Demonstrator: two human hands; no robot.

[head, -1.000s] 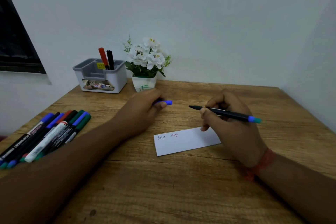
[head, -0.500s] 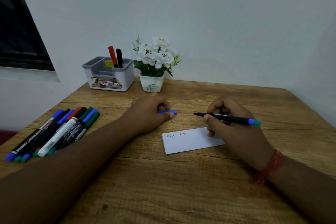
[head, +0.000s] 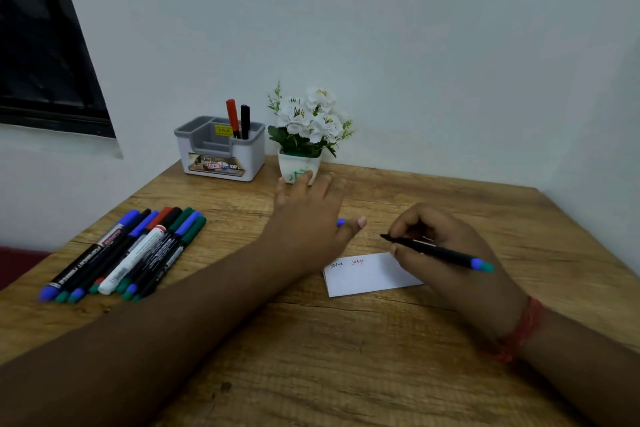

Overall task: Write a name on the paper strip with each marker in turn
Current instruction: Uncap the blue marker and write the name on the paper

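A white paper strip (head: 367,279) lies on the wooden table (head: 311,364), with one name in black and one in red at its left end. My right hand (head: 445,227) grips an uncapped black marker (head: 446,255) with a blue end; its tip points left, just above the strip's far edge. My left hand (head: 308,218) is spread flat with fingers apart, left of the strip. The blue cap (head: 341,222) peeks out beside its thumb. A row of several capped markers (head: 128,253) in blue, green, red and black lies at the left.
A grey-and-white organizer (head: 221,152) at the back holds a red marker (head: 232,116) and a black marker (head: 245,120). A white pot of white flowers (head: 299,170) stands right of it, just beyond my left fingertips. Walls close off the back and right.
My left hand has opened, its fingers now stretched toward the flower pot, with the blue cap beside its thumb. My right hand and the marker have dropped slightly toward the strip.
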